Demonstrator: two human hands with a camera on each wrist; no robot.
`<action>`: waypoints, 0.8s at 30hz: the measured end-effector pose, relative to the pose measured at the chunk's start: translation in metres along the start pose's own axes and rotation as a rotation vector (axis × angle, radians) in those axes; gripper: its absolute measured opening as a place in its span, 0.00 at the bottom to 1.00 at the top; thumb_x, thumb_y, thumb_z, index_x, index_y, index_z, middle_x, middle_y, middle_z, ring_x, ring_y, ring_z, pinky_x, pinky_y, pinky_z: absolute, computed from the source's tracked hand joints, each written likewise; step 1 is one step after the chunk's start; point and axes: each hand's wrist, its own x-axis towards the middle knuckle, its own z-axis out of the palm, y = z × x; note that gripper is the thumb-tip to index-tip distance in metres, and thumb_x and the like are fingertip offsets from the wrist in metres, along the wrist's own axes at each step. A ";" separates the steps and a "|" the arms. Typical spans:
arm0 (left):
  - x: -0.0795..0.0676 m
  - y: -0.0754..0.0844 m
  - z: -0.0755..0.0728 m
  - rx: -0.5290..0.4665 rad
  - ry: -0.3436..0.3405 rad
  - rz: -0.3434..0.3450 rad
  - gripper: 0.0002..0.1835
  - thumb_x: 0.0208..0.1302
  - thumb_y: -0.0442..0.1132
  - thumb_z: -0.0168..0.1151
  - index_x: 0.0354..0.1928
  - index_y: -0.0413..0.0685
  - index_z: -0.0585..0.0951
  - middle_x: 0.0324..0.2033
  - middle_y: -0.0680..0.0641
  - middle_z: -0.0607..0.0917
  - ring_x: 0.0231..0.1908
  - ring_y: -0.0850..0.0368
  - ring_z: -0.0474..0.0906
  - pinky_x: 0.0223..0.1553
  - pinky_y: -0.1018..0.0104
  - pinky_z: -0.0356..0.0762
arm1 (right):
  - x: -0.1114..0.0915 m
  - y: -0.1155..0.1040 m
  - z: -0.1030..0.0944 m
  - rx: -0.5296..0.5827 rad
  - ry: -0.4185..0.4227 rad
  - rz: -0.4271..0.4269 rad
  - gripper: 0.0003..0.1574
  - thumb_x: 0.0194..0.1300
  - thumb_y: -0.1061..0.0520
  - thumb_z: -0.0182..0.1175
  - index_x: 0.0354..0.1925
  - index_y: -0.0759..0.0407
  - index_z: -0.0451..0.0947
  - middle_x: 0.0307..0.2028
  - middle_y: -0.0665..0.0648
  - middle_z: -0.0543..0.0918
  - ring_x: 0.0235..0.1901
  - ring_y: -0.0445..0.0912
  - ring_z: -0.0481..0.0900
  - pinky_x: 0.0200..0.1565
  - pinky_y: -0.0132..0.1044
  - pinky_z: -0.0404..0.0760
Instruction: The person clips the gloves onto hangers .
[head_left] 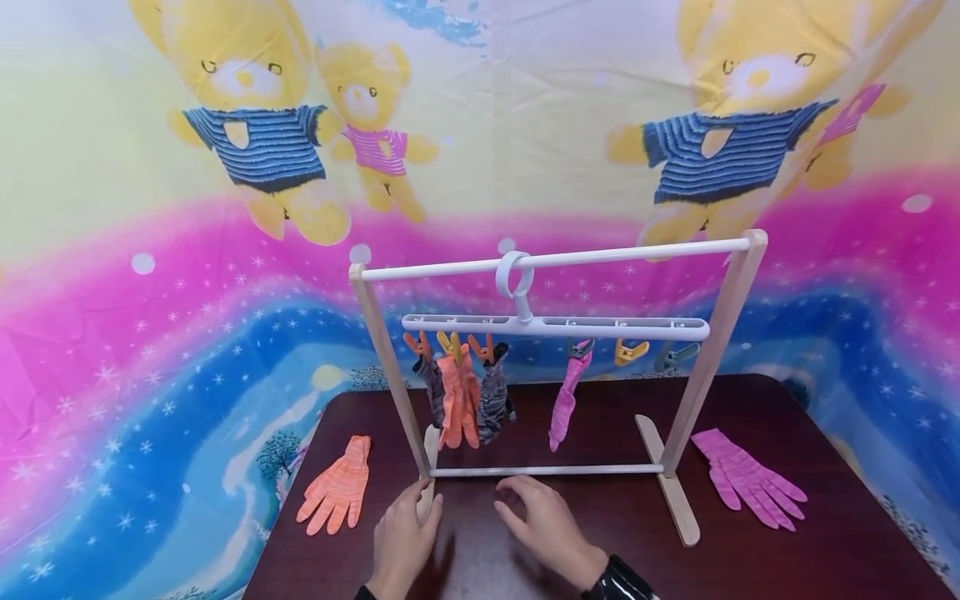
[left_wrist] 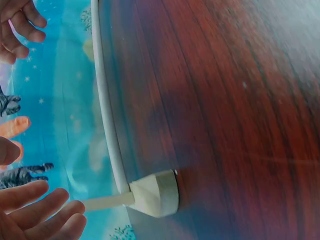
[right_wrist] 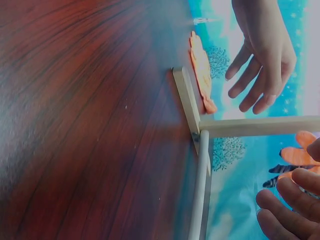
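My left hand (head_left: 405, 533) is nearest to the left foot of the wooden rack, its fingers relaxed. To its right hovers my right hand (head_left: 551, 525), fingers loosely bent around nothing, near the rack's white bottom bar (head_left: 547, 471). The wrist views show both hands above the table with nothing in them. Ahead, a white clip hanger (head_left: 555, 325) hangs from the rack's top bar (head_left: 637, 253). From its clips hang an orange glove (head_left: 459, 400), two dark grey gloves, one (head_left: 492, 404) plainly visible and one (head_left: 431, 387) partly hidden, and a pink glove (head_left: 566, 404).
A second orange glove (head_left: 341, 487) lies flat on the dark table (head_left: 510, 567) at the left. Another pink glove (head_left: 750, 482) lies at the right, beyond the rack's right foot (head_left: 678, 508). A yellow clip (head_left: 631, 352) and a grey-green clip (head_left: 675, 357) hold nothing. Behind stands a bear-printed cloth (head_left: 487, 150).
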 end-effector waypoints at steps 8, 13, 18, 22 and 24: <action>0.001 -0.016 -0.005 0.022 -0.013 -0.066 0.21 0.57 0.51 0.61 0.50 0.50 0.83 0.45 0.47 0.85 0.42 0.47 0.82 0.36 0.49 0.77 | 0.000 -0.009 0.006 0.006 0.013 -0.020 0.11 0.57 0.50 0.63 0.39 0.50 0.80 0.34 0.41 0.80 0.31 0.37 0.78 0.33 0.31 0.76; 0.006 -0.026 -0.010 0.059 -0.029 -0.085 0.21 0.58 0.51 0.60 0.50 0.47 0.82 0.48 0.45 0.83 0.47 0.46 0.80 0.40 0.48 0.77 | 0.002 -0.014 0.010 0.027 0.009 -0.039 0.11 0.57 0.51 0.63 0.39 0.51 0.80 0.34 0.42 0.81 0.32 0.36 0.78 0.34 0.30 0.76; 0.011 -0.036 -0.014 0.065 -0.012 -0.076 0.22 0.57 0.49 0.60 0.50 0.44 0.81 0.49 0.42 0.82 0.49 0.45 0.77 0.43 0.46 0.76 | 0.003 -0.018 0.013 0.052 -0.005 -0.054 0.10 0.58 0.51 0.62 0.39 0.53 0.80 0.34 0.45 0.82 0.31 0.36 0.79 0.34 0.29 0.76; 0.017 -0.045 -0.015 0.065 0.001 -0.064 0.23 0.57 0.48 0.61 0.50 0.41 0.80 0.48 0.40 0.81 0.49 0.43 0.77 0.45 0.46 0.74 | 0.005 -0.020 0.016 0.049 -0.012 -0.061 0.10 0.59 0.51 0.62 0.38 0.53 0.80 0.34 0.45 0.81 0.30 0.35 0.77 0.33 0.28 0.76; 0.019 -0.049 -0.016 0.071 -0.010 -0.066 0.24 0.57 0.48 0.61 0.51 0.39 0.79 0.49 0.37 0.80 0.51 0.42 0.75 0.47 0.45 0.73 | 0.005 -0.020 0.017 0.048 -0.018 -0.064 0.10 0.59 0.50 0.61 0.38 0.53 0.80 0.33 0.45 0.81 0.30 0.36 0.77 0.32 0.28 0.75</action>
